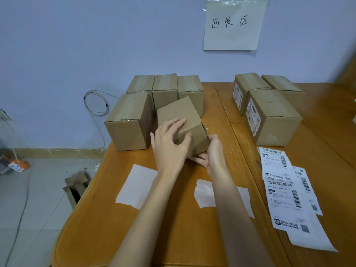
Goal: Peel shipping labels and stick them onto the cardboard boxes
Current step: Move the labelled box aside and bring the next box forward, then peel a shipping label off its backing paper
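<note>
Box (181, 114) sits tilted in your grip near the tabletop (107, 218) middle: your left hand (169, 143) curls over its top, your right hand (210, 153) cups it beneath. Labels (285, 189) lie at the right edge, labelled boxes (273, 116) behind them.

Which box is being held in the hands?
The tilted box in the middle, held by the left hand and right hand. All other boxes sit flat on the table.

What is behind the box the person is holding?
Behind the held box stands a row of three plain cardboard boxes against the wall. Their lower fronts are covered by it, so any labels there cannot be seen.
</note>
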A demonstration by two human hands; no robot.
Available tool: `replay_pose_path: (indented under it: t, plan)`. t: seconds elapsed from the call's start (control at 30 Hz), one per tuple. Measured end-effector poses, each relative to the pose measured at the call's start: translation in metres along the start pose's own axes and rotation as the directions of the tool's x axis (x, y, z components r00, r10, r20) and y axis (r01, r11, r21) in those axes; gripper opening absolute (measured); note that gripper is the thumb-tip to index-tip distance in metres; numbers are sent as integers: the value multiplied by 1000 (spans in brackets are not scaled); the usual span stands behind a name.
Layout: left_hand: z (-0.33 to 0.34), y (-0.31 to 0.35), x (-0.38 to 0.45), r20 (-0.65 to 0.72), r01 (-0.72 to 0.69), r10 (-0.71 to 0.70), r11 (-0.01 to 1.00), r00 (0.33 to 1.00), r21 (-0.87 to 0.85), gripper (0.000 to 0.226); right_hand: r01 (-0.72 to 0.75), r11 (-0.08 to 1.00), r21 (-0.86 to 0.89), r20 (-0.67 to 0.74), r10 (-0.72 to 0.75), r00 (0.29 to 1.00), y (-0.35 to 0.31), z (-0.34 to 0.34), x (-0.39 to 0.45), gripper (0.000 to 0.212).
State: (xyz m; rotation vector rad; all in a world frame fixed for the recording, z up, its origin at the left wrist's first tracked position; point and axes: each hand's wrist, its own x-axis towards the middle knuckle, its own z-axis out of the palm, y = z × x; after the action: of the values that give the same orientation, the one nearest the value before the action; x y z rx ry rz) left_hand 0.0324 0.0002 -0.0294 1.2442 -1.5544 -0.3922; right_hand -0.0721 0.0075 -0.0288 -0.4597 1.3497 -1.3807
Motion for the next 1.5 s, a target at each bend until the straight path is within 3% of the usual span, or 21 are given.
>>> replay_pose_path:
  t: [0.1,0.2,0.33,0.47,0.53,0.63,0.73,0.83,0.9,0.97,1.03,1.1,1.2,1.33,1.5]
  plan:
    - [-1,3,-11,26,-45,46,999,999,-26,34,-35,999,-29,-1,35,999,5,-16,-7,36]
    - [-3,5,-24,40,-63,62,998,997,15,31,-55,983,-175,-38,49,998,6,-29,-11,36]
    - [-4,7,-39,68,-106,101,992,993,65,29,27,874,-485,-113,-94,989,4,-47,-15,26]
    - [-3,8,-41,132,-95,95,995,987,-7,26,104,743,-661,-120,-241,963,2,-60,-21,27]
    - [-2,9,-41,164,-91,94,996,982,-22,21,101,730,-676,-127,-251,960,1,-63,-19,28]
    - [-2,10,-40,174,-89,92,996,980,-27,19,82,799,-595,-159,-217,963,1,-63,-16,33]
    - [-4,9,-39,176,-65,86,991,981,-119,23,88,813,-575,-159,-217,963,-1,-62,-19,56]
    - [-8,13,-38,80,-12,33,967,996,-254,26,126,815,-566,-149,-251,956,-6,-62,-22,65]
    - [-11,19,-38,-68,2,-23,955,997,-296,19,152,797,-584,-141,-285,948,-10,-64,-22,62]
    - [-11,28,-40,-215,-25,-45,948,976,-316,12,192,773,-604,-125,-330,935,-12,-68,-21,56]
    - [-6,40,-46,-243,-94,18,948,970,-304,10,222,759,-612,-116,-364,924,-14,-74,-20,50]
    - [5,54,-55,-86,-181,164,947,983,-266,9,236,741,-628,-112,-386,916,-17,-81,-18,40]
    - [32,71,-70,281,-251,293,952,914,-175,9,221,701,-678,-100,-387,917,-24,-100,-19,27]
    - [73,74,-78,517,-21,123,980,847,-198,17,197,714,-672,-187,-420,888,-29,-140,-19,18]
    - [125,78,-72,689,98,-137,991,712,96,34,81,719,-690,-351,-431,831,-24,-185,-16,35]
